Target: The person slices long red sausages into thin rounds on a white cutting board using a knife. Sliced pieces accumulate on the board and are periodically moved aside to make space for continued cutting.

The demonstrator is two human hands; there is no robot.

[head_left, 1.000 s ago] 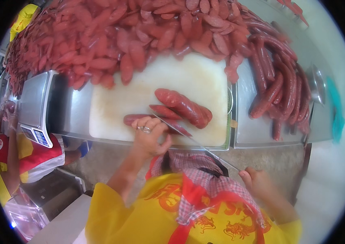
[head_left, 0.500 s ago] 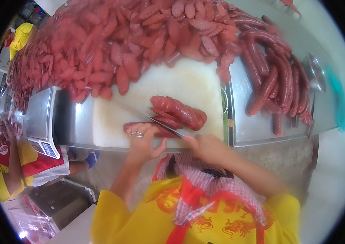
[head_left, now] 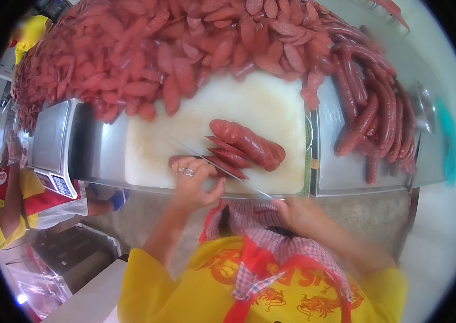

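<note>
My left hand (head_left: 195,182), with a ring on one finger, presses bent fingers onto a red sausage (head_left: 176,160) lying near the front of the white cutting board (head_left: 271,99). In my right hand (head_left: 302,213) is the handle of a long thin knife (head_left: 256,189), mostly hidden by the fingers. Its blade slants across the sausage, just right of my left fingers. Slanted sausage slices (head_left: 230,156) lie right of the blade. Behind them rest thick uncut sausages (head_left: 245,141), side by side.
A huge heap of sausage slices (head_left: 125,64) covers the table's far side and overlaps the board. Whole sausages (head_left: 381,116) are piled at right, near a metal bowl (head_left: 425,107) and a teal plastic piece (head_left: 448,142). A scale (head_left: 50,134) and a co-worker (head_left: 10,199) are at left.
My right hand has drawn the knife back toward me and to the right. More slices show apart beside the blade. My left hand stays on the sausage; the whole view has shifted slightly.
</note>
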